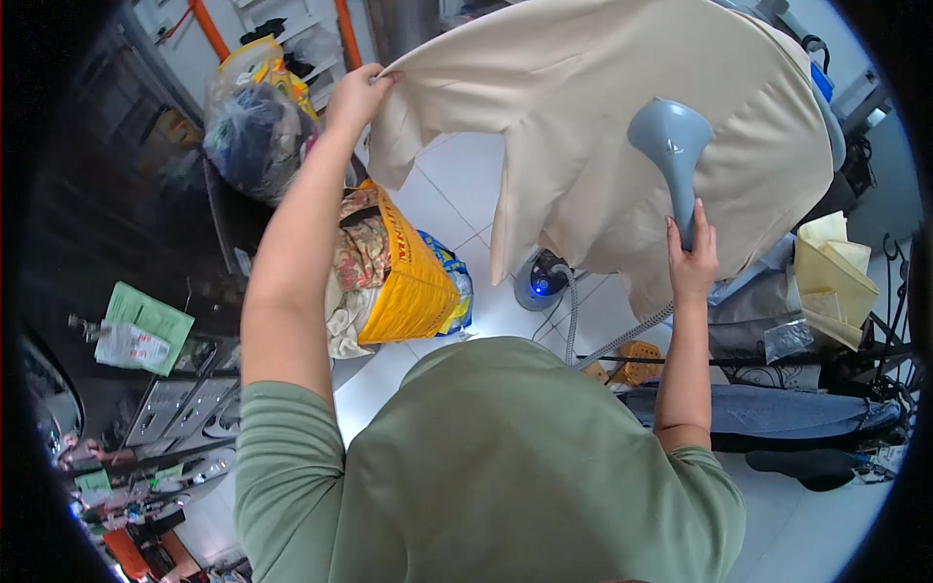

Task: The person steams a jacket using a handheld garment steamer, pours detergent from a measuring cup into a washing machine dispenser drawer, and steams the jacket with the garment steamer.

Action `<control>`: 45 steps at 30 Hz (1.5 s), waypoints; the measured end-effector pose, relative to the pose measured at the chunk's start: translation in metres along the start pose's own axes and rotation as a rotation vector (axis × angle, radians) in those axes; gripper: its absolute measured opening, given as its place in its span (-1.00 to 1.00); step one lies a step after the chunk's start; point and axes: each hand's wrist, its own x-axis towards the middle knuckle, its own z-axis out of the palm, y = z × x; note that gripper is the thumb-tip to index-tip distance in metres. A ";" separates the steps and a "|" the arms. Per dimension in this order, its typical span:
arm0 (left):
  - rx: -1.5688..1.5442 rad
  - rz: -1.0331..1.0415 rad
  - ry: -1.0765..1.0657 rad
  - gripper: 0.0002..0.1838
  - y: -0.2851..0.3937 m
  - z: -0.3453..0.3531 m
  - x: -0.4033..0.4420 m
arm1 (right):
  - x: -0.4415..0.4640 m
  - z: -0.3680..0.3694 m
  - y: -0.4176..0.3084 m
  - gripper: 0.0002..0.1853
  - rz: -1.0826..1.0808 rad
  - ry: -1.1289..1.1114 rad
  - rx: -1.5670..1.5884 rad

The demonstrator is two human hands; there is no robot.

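A large beige cloth garment (583, 87) spreads across the upper middle of the view, with folds toward its lower left. My left hand (357, 97) pinches its upper left edge and holds that part out to the side. In my right hand (692, 255) is the handle of a grey-blue garment steamer head (671, 131), which lies over the right part of the cloth; whether it touches the fabric I cannot tell. A ribbed grey hose (632, 335) runs from below my right hand toward the steamer base (540, 282), where a blue light shows.
A yellow bag (413, 277) stuffed with fabric stands on the white tiled floor (466, 185) at left. Above it sits a clear plastic bag (255, 136) of clothes. Jeans (777, 410) and folded pale yellow cloth (834, 277) are at right.
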 end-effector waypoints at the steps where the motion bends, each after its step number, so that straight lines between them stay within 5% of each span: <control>1: -0.126 -0.133 0.025 -0.77 0.010 0.008 0.001 | 0.001 -0.005 0.002 -0.41 0.003 -0.008 -0.017; 2: -0.527 -0.359 0.086 -0.66 0.021 0.020 -0.010 | 0.002 -0.010 0.000 -0.40 0.035 -0.019 -0.010; 3: -0.937 -0.285 0.392 -0.51 0.029 0.052 -0.025 | 0.003 -0.013 0.001 -0.39 0.035 -0.028 -0.014; 4: -0.979 -0.044 0.738 -0.42 0.028 0.105 -0.039 | 0.004 -0.016 0.003 -0.39 0.035 -0.040 -0.021; 5: -0.699 -0.134 0.465 -0.44 0.026 0.146 -0.080 | 0.005 -0.017 0.005 -0.38 0.034 -0.048 -0.026; 7: -0.566 0.051 0.088 -0.18 0.043 0.221 -0.139 | 0.007 -0.022 0.007 -0.38 0.044 -0.093 -0.050; 9: -0.497 -0.231 -0.372 -0.11 0.068 0.260 -0.174 | 0.012 -0.025 0.007 -0.38 0.048 -0.132 -0.072; 12: -0.344 -0.169 -0.798 -0.26 0.050 0.307 -0.176 | 0.017 -0.029 0.007 -0.38 0.015 -0.172 -0.101; 14: -0.597 -0.322 -0.751 -0.48 0.025 0.329 -0.189 | 0.022 -0.029 0.006 -0.37 0.015 -0.164 -0.075; 16: -0.466 -0.312 -0.744 -0.56 -0.015 0.348 -0.215 | 0.028 -0.028 0.007 -0.37 -0.001 -0.155 -0.057; 24: -1.182 -1.020 -0.591 -0.66 -0.068 0.278 -0.338 | 0.011 0.005 0.005 -0.37 -0.086 -0.226 0.000; 32: -1.944 -1.067 -0.099 -0.62 -0.047 0.216 -0.406 | -0.065 0.045 -0.027 -0.39 -0.071 -0.469 -0.019; 39: -1.474 -1.208 0.273 -0.67 -0.019 0.200 -0.405 | -0.120 0.054 -0.055 -0.40 -0.213 -0.723 0.024; 45: -1.489 -1.114 0.146 -0.63 -0.021 0.163 -0.416 | -0.100 0.057 -0.066 -0.42 -0.062 -0.554 0.036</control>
